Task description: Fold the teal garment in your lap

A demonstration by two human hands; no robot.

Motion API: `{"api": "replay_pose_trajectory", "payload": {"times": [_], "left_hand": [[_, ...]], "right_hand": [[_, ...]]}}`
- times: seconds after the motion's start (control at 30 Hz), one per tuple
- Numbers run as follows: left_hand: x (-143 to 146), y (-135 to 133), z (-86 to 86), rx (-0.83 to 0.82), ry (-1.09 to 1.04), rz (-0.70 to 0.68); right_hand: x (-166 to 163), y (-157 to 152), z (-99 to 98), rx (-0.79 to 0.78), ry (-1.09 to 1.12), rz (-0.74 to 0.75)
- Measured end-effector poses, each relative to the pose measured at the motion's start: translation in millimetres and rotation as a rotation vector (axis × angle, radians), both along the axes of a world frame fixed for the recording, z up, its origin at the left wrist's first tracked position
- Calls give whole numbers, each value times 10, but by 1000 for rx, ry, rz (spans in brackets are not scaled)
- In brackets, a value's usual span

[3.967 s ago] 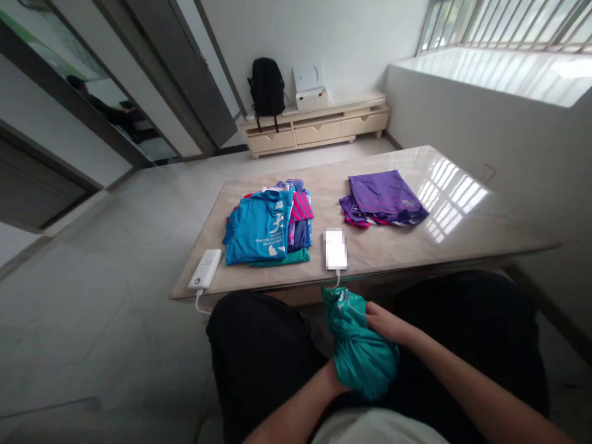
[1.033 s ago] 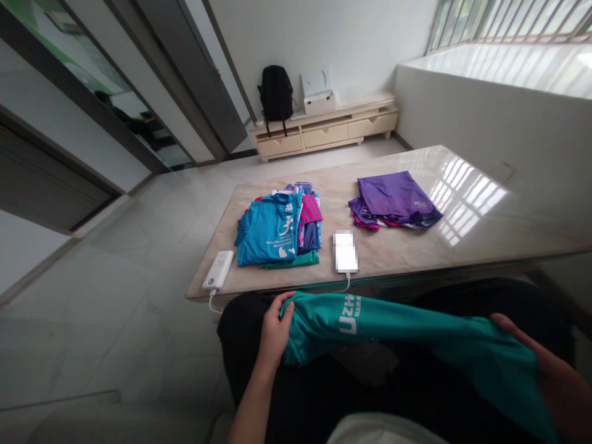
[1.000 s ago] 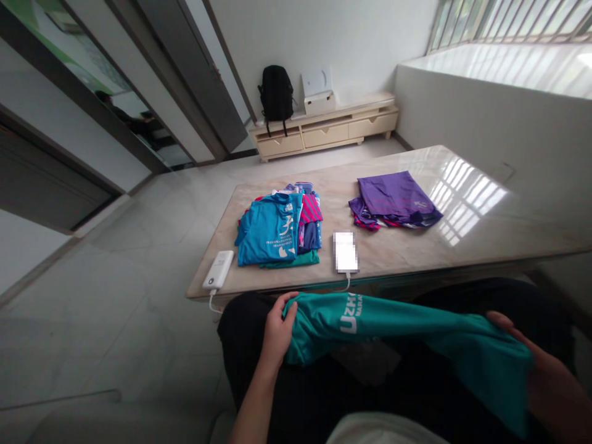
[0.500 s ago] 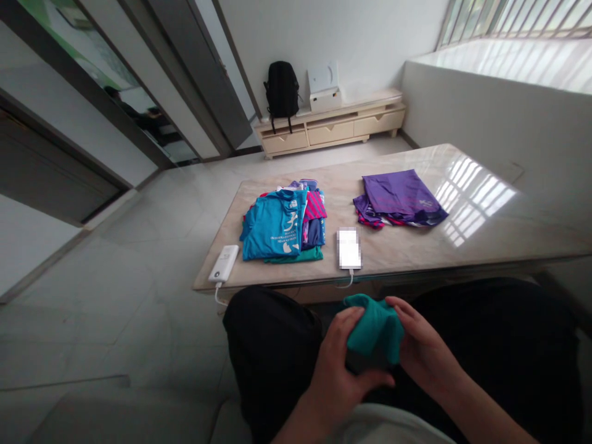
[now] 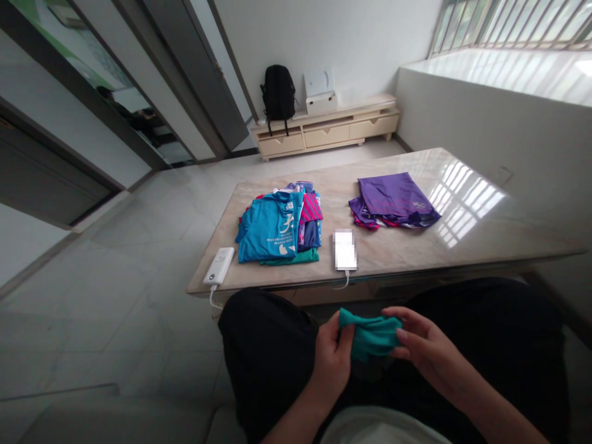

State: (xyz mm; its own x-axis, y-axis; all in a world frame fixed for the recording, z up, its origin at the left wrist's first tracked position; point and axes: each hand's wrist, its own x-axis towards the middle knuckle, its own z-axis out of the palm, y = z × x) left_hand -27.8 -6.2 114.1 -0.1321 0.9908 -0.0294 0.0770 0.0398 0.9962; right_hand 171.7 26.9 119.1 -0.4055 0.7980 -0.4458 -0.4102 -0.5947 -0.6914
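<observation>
A small bunched piece of teal cloth [image 5: 372, 336] is stretched between my two hands, above my lap and in front of the table's near edge. My left hand [image 5: 333, 351] pinches its left end, thumb on top. On the other end, my right hand [image 5: 419, 342] grips the cloth between thumb and fingers. What kind of item the cloth is, I cannot tell. Beyond the hands, a pile of folded clothes topped by a blue printed T-shirt [image 5: 271, 228] lies on the left of the table. A folded purple garment [image 5: 393, 194] rests farther right, over pink and dark cloth.
The marble-topped table [image 5: 287, 277] carries a white power bank [image 5: 219, 266] at its left corner and a phone-like device [image 5: 345, 250], blurred out, with a cable. Behind stands a low cabinet [image 5: 326, 135] with a black backpack [image 5: 278, 92] and a white box [image 5: 321, 103].
The teal cloth has gone from a rounded bundle to a flatter strip drawn out between the hands. My left thumb has moved up onto the cloth. The view has shifted slightly.
</observation>
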Motion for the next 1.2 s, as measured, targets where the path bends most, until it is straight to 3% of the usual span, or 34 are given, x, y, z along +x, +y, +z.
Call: {"api": "replay_pose_trajectory", "payload": {"times": [0.2, 0.4, 0.53, 0.7, 1.0, 1.2], "left_hand": [[42, 39, 37, -73, -121, -101], [14, -8, 87, -39, -16, -250], [-18, -13, 136, -98, 63, -264], [-36, 17, 183, -92, 80, -242], [-31, 73, 16, -174, -160, -68], [-44, 53, 94, -143, -5, -234]], "right_hand": [[-79, -30, -3, 243, -92, 54], [34, 35, -137, 492, -519, -9], [139, 136, -140, 509, -567, -81], [167, 222, -65, 721, -677, -140], [78, 181, -135, 713, -704, 57], [47, 148, -62, 745, -738, 71]]}}
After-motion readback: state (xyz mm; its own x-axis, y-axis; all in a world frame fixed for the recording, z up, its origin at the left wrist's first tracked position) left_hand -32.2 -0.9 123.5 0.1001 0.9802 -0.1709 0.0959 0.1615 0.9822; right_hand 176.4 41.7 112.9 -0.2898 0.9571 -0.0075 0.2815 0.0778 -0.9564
